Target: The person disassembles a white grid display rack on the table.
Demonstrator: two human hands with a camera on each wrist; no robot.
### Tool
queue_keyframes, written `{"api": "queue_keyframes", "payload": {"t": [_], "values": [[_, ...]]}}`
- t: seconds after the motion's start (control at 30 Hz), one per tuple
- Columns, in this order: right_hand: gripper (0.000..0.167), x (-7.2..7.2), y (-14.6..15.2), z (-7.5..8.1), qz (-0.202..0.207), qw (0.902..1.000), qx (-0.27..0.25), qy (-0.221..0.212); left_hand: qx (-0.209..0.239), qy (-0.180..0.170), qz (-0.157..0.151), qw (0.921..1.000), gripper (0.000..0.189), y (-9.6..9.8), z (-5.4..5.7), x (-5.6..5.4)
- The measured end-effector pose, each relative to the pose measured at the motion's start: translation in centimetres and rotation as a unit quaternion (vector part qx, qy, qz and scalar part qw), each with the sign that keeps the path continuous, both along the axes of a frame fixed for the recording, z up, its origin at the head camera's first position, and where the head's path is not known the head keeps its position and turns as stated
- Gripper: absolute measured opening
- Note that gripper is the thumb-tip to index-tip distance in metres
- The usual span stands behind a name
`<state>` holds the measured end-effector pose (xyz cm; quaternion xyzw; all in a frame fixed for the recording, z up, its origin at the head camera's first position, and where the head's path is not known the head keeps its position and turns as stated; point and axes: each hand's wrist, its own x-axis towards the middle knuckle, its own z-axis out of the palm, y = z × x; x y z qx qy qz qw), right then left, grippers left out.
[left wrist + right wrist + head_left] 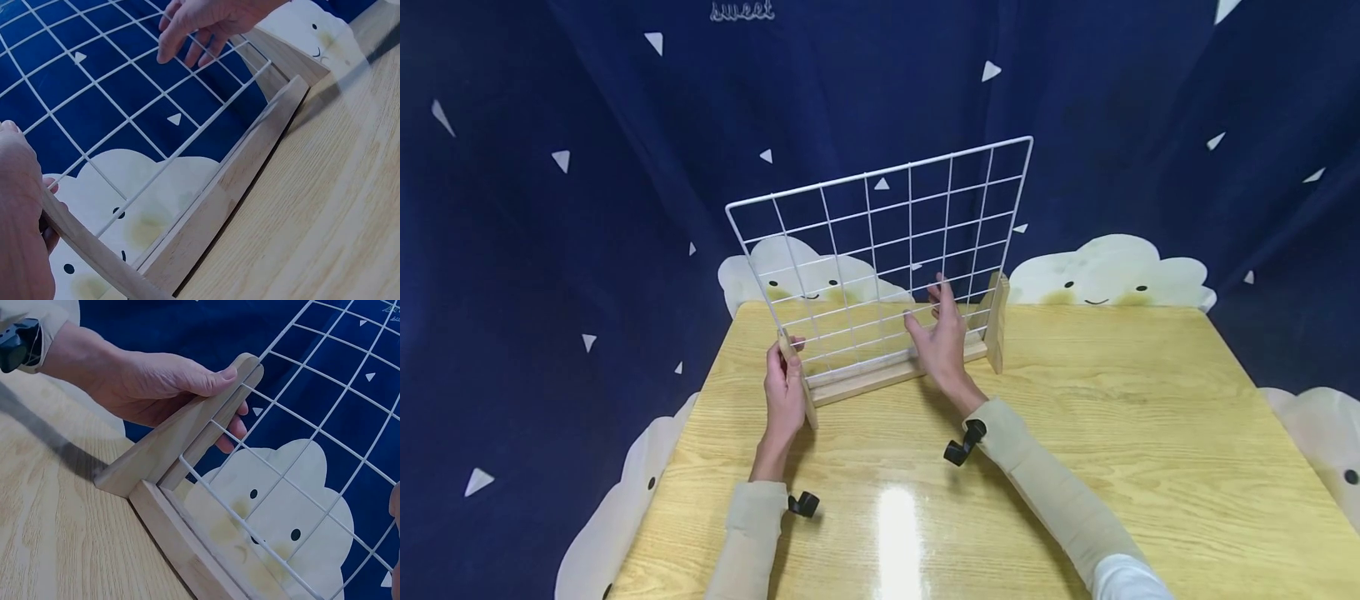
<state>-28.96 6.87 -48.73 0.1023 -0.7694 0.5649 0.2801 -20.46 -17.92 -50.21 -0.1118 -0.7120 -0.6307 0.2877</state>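
A white wire grid panel stands upright in a wooden stand, its lower edge just above the light wooden base bar. My left hand grips the stand's left wooden side piece, thumb on the near face and fingers curled behind. In front of the grid's lower right part is my right hand, thumb and fingers spread apart with nothing between them. Past it, at the far right end of the bar, rises the other wooden side piece.
The stand sits toward the back of a wood-grain table. Behind hangs a dark blue curtain with white triangles and smiling clouds. Black bands with small devices are worn at both wrists, over beige sleeves.
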Motion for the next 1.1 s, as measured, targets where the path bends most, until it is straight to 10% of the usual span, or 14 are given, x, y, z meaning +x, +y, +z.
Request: {"api": "queue_keyframes", "payload": {"t": [1.1], "values": [[0.084, -0.2, 0.2, 2.6, -0.017, 0.999, 0.017, 0.039, -0.001, 0.005, -0.006, 1.0, 0.031, -0.1, -0.1, -0.1]]}}
